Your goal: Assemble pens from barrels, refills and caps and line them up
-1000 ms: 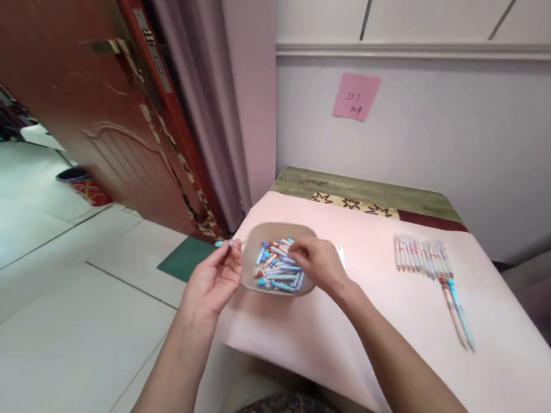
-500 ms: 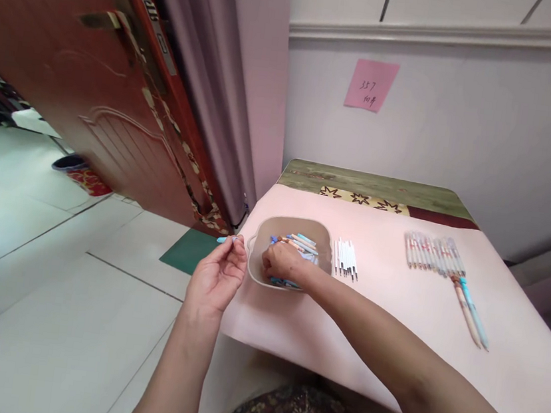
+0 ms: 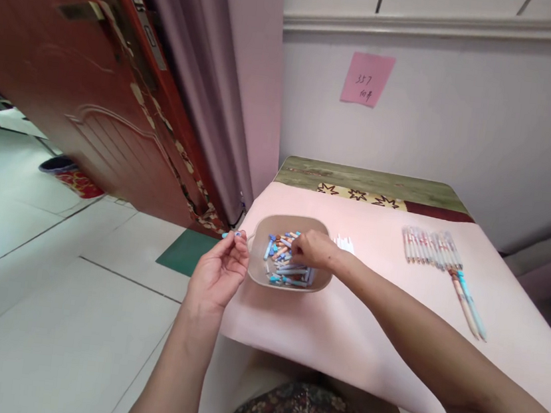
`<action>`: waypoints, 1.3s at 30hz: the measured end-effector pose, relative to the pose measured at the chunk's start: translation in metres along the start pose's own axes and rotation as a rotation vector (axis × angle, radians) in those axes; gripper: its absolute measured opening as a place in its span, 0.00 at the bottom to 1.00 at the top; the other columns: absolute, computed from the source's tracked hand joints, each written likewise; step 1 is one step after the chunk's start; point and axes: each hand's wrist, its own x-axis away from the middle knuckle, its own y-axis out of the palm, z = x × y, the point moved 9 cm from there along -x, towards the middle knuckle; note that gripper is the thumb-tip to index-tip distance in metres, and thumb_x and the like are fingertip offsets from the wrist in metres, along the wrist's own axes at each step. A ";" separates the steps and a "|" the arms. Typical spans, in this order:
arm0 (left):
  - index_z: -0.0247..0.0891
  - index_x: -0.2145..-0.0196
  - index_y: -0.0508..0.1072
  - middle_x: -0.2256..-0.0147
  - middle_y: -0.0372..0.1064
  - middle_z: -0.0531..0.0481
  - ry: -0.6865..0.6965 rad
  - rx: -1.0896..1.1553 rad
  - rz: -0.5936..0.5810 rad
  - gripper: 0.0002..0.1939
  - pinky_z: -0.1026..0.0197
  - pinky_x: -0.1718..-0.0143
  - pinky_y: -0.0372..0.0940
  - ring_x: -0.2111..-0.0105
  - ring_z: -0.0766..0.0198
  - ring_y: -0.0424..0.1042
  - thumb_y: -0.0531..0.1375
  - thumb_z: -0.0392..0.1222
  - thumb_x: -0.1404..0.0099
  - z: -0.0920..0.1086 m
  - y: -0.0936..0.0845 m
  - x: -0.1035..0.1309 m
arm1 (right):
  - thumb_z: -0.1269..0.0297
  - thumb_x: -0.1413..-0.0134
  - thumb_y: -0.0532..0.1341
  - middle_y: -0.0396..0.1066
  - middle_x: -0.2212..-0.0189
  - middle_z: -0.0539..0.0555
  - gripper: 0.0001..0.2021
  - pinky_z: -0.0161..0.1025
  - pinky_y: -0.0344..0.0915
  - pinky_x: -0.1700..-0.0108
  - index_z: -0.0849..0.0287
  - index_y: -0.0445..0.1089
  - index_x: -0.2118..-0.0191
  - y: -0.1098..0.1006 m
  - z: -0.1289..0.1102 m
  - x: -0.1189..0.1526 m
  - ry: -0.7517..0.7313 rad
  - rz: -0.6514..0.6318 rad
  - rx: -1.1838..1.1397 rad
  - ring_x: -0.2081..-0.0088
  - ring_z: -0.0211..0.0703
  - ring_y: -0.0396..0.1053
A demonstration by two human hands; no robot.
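My left hand (image 3: 222, 268) is turned palm up beside the left rim of a beige plastic basin (image 3: 254, 267). Its thumb and fingertips pinch a small light-blue pen part (image 3: 224, 235). Inside the basin lie several loose pen parts (image 3: 292, 271) in blue, white, orange and brown. My right hand (image 3: 314, 248) reaches over the right side of the basin, fingers curled down among the parts; whatever they grip is hidden. Just past that wrist, a group of white pen refills (image 3: 344, 243) is partly covered by my arm.
A pink-covered table (image 3: 364, 338) carries a row of clear-wrapped pens (image 3: 431, 248) at the right, with two finished-looking pens (image 3: 467, 304) lying below it. A pink note (image 3: 367, 79) is stuck on the wall. Left of the table stand a red-brown door (image 3: 95, 77) and a purple curtain (image 3: 206, 71).
My right hand has moved from the left part of the basin to its right side, uncovering the parts there. My left hand still pinches the light-blue piece. The view has shifted slightly.
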 end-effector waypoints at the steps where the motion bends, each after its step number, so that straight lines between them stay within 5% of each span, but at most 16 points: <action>1: 0.28 0.64 0.68 0.70 0.70 0.45 -0.012 0.002 -0.015 0.07 0.73 0.77 0.70 0.76 0.74 0.70 0.50 0.30 0.31 -0.001 0.001 0.000 | 0.63 0.47 0.60 0.78 0.66 0.58 0.10 0.33 0.62 0.64 0.58 0.78 0.64 -0.002 0.001 -0.003 0.013 0.024 -0.002 0.63 0.47 0.74; 9: 0.28 0.63 0.66 0.70 0.69 0.47 -0.027 0.004 -0.073 0.07 0.74 0.81 0.64 0.80 0.77 0.65 0.50 0.33 0.30 -0.005 0.003 0.003 | 0.69 0.48 0.59 0.78 0.64 0.55 0.11 0.32 0.62 0.63 0.53 0.78 0.61 0.010 -0.031 -0.021 -0.053 0.017 -0.044 0.62 0.45 0.74; 14: 0.27 0.62 0.66 0.70 0.68 0.48 -0.038 -0.023 -0.087 0.07 0.75 0.82 0.63 0.80 0.78 0.64 0.50 0.33 0.30 -0.013 0.006 0.001 | 0.67 0.48 0.60 0.78 0.63 0.57 0.11 0.34 0.63 0.64 0.54 0.78 0.61 0.008 -0.026 -0.017 -0.053 0.015 -0.032 0.61 0.48 0.74; 20: 0.28 0.64 0.67 0.72 0.67 0.49 -0.028 -0.076 -0.098 0.07 0.74 0.82 0.62 0.80 0.77 0.63 0.50 0.32 0.31 -0.020 0.013 -0.002 | 0.63 0.61 0.69 0.78 0.72 0.50 0.07 0.30 0.62 0.70 0.51 0.79 0.70 0.018 -0.028 -0.004 -0.172 -0.093 -0.033 0.69 0.43 0.74; 26: 0.28 0.65 0.67 0.70 0.67 0.48 0.012 -0.108 -0.065 0.07 0.74 0.82 0.60 0.80 0.77 0.61 0.51 0.31 0.31 -0.017 0.011 -0.004 | 0.68 0.51 0.61 0.79 0.67 0.55 0.12 0.33 0.65 0.65 0.53 0.79 0.61 0.014 -0.054 -0.014 -0.192 -0.002 -0.003 0.63 0.46 0.74; 34: 0.30 0.66 0.68 0.71 0.68 0.49 0.016 -0.118 -0.055 0.08 0.74 0.82 0.60 0.81 0.77 0.60 0.51 0.31 0.31 -0.015 0.007 -0.007 | 0.73 0.47 0.58 0.77 0.66 0.65 0.11 0.39 0.68 0.61 0.66 0.78 0.63 0.033 -0.086 -0.032 -0.265 0.008 0.081 0.62 0.52 0.75; 39: 0.32 0.67 0.68 0.72 0.68 0.49 -0.001 -0.146 -0.068 0.07 0.73 0.82 0.60 0.81 0.76 0.61 0.52 0.31 0.32 -0.019 0.008 -0.012 | 0.75 0.45 0.55 0.77 0.67 0.64 0.11 0.42 0.68 0.62 0.66 0.76 0.68 0.037 -0.094 -0.032 -0.311 -0.013 0.097 0.63 0.53 0.75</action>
